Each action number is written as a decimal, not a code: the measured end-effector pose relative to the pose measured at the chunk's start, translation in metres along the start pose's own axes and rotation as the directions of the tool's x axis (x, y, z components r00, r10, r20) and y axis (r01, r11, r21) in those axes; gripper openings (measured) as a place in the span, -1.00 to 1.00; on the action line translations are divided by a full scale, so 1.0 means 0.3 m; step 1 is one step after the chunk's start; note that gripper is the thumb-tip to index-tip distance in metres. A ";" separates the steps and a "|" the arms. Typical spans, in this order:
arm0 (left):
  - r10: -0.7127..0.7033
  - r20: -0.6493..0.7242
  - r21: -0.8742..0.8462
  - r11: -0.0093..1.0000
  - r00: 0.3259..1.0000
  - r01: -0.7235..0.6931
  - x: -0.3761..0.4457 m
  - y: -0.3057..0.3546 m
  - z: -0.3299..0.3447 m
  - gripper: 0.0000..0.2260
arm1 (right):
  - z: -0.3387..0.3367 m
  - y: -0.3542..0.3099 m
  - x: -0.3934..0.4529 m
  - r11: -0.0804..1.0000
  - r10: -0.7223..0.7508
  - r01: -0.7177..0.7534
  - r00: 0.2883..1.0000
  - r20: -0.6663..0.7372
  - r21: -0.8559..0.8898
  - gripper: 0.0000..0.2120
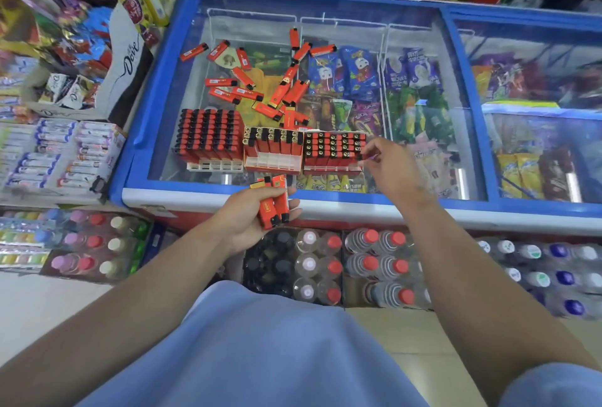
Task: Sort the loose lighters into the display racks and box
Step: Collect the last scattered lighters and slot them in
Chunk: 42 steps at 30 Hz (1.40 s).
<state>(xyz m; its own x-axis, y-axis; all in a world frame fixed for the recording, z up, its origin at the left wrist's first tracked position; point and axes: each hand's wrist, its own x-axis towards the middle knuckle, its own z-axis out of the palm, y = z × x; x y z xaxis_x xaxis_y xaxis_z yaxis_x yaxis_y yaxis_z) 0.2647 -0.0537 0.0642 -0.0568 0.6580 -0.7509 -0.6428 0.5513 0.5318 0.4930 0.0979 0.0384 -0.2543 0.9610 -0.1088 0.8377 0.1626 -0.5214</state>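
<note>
Freezer lid edge: left hand grips lighters.

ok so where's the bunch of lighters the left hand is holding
In the head view, the bunch of lighters sits in the left hand at the freezer's near edge, just below the middle display rack and left of the right hand.

This is a small shop. A blue-framed chest freezer with a sliding glass lid holds packaged ice creams in wire baskets. Shrink-wrapped packs of bottled drinks stand on the floor in front of it. Boxes of chocolate and trays of small tubes crowd the left side, and red lighters in display racks sit on the glass.
</note>
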 end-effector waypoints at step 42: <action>0.035 0.068 0.000 0.999 0.997 -0.035 0.147 0.327 -0.661 -0.81 | 0.633 -0.842 -0.016 0.981 -0.193 0.193 0.980 -0.036 -0.025 -0.69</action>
<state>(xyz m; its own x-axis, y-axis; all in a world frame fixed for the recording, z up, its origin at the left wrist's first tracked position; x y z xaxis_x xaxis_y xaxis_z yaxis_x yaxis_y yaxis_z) 0.0478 -0.0722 0.0054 -0.0269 0.7102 -0.7035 -0.6403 0.5282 0.5577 0.1908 0.0097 0.0097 -0.3940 0.9188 0.0243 0.7846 0.3500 -0.5117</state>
